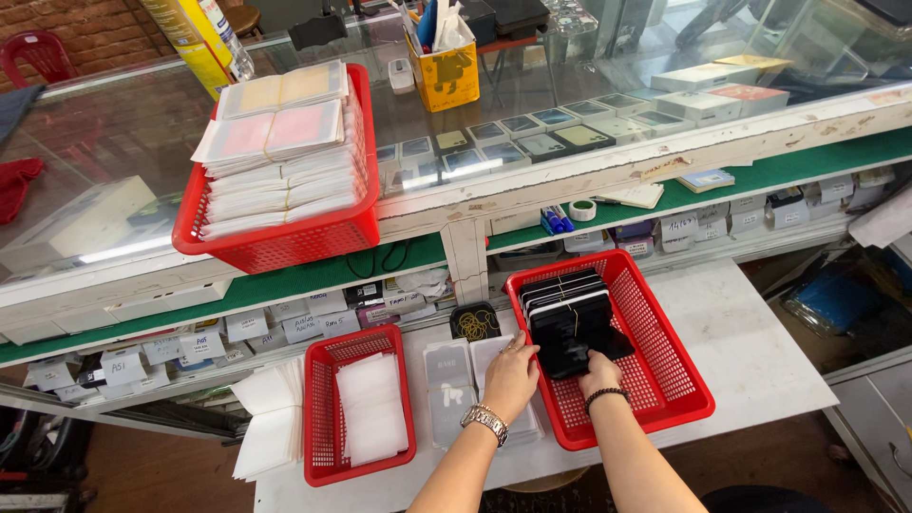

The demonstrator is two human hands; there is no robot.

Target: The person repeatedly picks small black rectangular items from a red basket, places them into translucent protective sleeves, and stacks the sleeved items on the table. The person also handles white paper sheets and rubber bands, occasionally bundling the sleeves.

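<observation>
- Our right hand (600, 369) has its fingers closed on a black bundle (570, 334) of flat pieces, banded together, lying in the red basket (665, 380) at five o'clock on the desk (760, 351)
- Our left hand (511, 378) rests at the basket's rim, fingers curled on nothing
- We judge the bundle light, stiff and smooth, best gripped by its edges
- Basket walls hem it in; clear packets (446, 375) lie at nine o'clock of it

Red basket (676, 378) under right hand (600, 372): meshed plastic, glossy. Black packs (570, 318) inside it: shiny film, rubber-banded. Left hand (511, 378) beside basket: metal watch (485, 421), polished. Counter (142, 142) above basket: glass, reflective; frame painted wood, chipped.
</observation>
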